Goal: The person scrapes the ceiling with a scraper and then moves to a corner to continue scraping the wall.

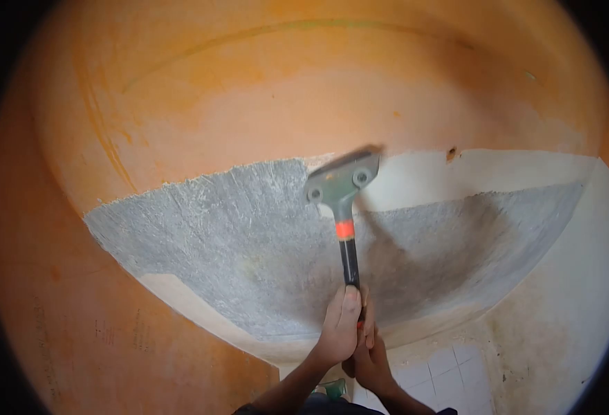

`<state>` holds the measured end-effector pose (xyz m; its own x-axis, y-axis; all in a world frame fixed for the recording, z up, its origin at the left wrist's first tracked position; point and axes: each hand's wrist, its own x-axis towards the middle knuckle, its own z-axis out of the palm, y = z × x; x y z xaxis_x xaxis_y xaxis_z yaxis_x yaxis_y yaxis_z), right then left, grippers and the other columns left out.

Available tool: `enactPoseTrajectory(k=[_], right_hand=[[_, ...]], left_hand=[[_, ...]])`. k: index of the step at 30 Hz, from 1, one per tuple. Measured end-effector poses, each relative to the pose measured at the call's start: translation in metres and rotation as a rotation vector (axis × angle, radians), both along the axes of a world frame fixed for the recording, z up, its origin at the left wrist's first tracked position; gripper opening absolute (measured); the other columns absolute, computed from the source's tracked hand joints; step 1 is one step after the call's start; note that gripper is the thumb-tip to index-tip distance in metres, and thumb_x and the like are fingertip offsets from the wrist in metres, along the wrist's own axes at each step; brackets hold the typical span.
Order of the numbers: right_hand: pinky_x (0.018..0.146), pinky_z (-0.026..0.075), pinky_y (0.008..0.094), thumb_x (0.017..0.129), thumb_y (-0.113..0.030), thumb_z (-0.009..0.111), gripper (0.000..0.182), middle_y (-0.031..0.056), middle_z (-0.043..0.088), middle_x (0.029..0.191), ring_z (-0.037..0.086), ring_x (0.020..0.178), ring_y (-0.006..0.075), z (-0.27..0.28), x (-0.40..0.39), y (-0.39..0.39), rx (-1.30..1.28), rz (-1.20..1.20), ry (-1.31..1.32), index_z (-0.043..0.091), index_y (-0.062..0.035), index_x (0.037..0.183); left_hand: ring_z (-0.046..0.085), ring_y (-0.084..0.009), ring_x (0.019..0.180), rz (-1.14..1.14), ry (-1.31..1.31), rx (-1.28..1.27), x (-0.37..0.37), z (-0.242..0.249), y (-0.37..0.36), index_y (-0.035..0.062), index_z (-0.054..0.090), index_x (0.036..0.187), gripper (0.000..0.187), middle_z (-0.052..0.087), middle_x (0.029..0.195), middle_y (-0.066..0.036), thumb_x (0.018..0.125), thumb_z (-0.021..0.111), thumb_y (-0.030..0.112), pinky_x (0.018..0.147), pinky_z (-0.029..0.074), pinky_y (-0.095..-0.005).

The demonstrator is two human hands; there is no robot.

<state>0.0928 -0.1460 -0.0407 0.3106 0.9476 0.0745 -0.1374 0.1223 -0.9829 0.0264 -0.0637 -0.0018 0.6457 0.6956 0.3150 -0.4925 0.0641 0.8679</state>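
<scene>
A long-handled scraper point(346, 200) with a green-grey head, an orange band and a black handle points up at the wall. Its blade lies at the border between the orange paint and a white strip point(415, 176). My left hand point(341, 321) is wrapped round the handle. Just beside and below it, my right hand point(368, 349) also grips the handle, partly hidden by the left. Rough grey scraped wall point(214, 235) spreads left of and below the scraper head.
Orange painted wall point(283, 104) curves above, with a small hole point(452, 153) at its lower edge. Another orange wall point(104, 318) stands at the left and a whitish wall point(560, 290) at the right. Pale floor tiles point(449, 377) and a green item point(333, 389) show below.
</scene>
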Motion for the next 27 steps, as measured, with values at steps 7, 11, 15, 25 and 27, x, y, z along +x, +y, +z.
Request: enactPoseTrajectory(k=[7, 11, 15, 25, 27], right_hand=[[0.049, 0.038, 0.0259, 0.099, -0.024, 0.044, 0.032, 0.0024, 0.052, 0.065, 0.051, 0.055, 0.0089, 0.006, -0.003, 0.001, 0.030, -0.044, 0.025, 0.043, 0.0025, 0.116], [0.046, 0.036, 0.0235, 0.100, -0.026, 0.044, 0.033, 0.0000, 0.051, 0.063, 0.048, 0.051, 0.0065, 0.017, -0.005, -0.004, 0.032, 0.017, 0.053, 0.040, 0.0018, 0.118], [0.045, 0.034, 0.0219, 0.103, -0.025, 0.042, 0.030, -0.0017, 0.049, 0.063, 0.045, 0.050, 0.0048, 0.001, -0.006, -0.002, 0.029, 0.019, 0.084, 0.039, 0.0004, 0.119], [0.057, 0.048, 0.0300, 0.099, -0.020, 0.049, 0.028, 0.0076, 0.059, 0.069, 0.058, 0.058, 0.0161, -0.045, -0.021, -0.012, 0.070, -0.302, -0.606, 0.051, 0.0027, 0.114], [0.062, 0.051, 0.0398, 0.090, -0.017, 0.064, 0.034, 0.0177, 0.064, 0.084, 0.066, 0.069, 0.0325, -0.057, -0.032, -0.017, -0.007, -0.382, -0.633, 0.054, -0.0002, 0.118]], left_hand=[[0.046, -0.0151, 0.042, -0.012, 0.012, 0.065, 0.001, 0.012, 0.006, 0.0074, 0.037, 0.096, 0.038, 0.045, 0.058, -0.005, 0.106, 0.026, 0.043, 0.048, 0.045, -0.0281], [0.046, -0.0157, 0.042, 0.011, 0.037, 0.081, -0.001, 0.015, 0.004, 0.0072, 0.038, 0.095, 0.038, 0.044, 0.058, -0.005, 0.106, 0.027, 0.042, 0.047, 0.044, -0.0282], [0.047, -0.0154, 0.044, -0.004, 0.020, 0.103, -0.002, 0.003, 0.006, 0.0070, 0.039, 0.095, 0.037, 0.046, 0.059, -0.005, 0.106, 0.028, 0.041, 0.048, 0.044, -0.0275], [0.055, -0.0142, 0.062, 0.248, -0.022, 0.135, -0.013, 0.031, 0.032, 0.0032, 0.043, 0.116, 0.040, 0.051, 0.072, -0.005, 0.105, 0.033, 0.041, 0.056, 0.048, -0.0276], [0.046, -0.0086, 0.054, 0.130, -0.116, -0.067, -0.021, 0.021, 0.046, 0.0036, 0.043, 0.115, 0.039, 0.045, 0.069, -0.001, 0.106, 0.031, 0.039, 0.051, 0.044, -0.0243]])
